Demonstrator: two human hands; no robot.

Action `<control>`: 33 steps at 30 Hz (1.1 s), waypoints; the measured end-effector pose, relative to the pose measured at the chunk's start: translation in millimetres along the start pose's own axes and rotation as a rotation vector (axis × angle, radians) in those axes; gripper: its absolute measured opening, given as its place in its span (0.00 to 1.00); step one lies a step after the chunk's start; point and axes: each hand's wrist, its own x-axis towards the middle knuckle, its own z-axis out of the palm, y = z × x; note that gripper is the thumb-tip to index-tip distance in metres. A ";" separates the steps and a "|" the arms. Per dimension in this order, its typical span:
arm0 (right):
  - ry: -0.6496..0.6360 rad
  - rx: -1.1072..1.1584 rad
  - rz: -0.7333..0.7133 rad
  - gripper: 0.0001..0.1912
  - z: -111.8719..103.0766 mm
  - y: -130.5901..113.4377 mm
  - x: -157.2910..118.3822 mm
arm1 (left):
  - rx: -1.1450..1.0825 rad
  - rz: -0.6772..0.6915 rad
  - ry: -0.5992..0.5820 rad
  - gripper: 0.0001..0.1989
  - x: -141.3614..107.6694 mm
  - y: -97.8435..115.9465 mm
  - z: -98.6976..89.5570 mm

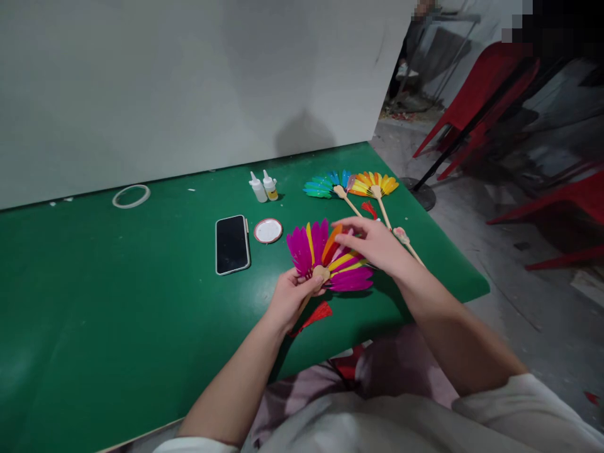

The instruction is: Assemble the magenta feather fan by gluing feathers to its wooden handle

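Observation:
My left hand is closed around the handle of a feather fan, with its thumb near the round wooden piece at the fan's base. Magenta and yellow feathers spread out from that piece, and an orange feather stands up among them. My right hand is at the fan's upper right, its thumb and forefinger curled around the orange feather's tip. Part of the fan's right side is hidden behind this hand. Below the handle, a red tassel lies on the green table.
Two small nozzle bottles, a round white lid and a phone lie beyond my left hand. A blue-green fan and a yellow-orange fan rest at the back right. A ring lies far left. Red chairs stand beyond the table.

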 end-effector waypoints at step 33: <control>-0.074 -0.852 -0.124 0.13 80.7 63.4 -79.3 | 1.568 0.605 -0.037 0.24 31.9 9.6 -57.4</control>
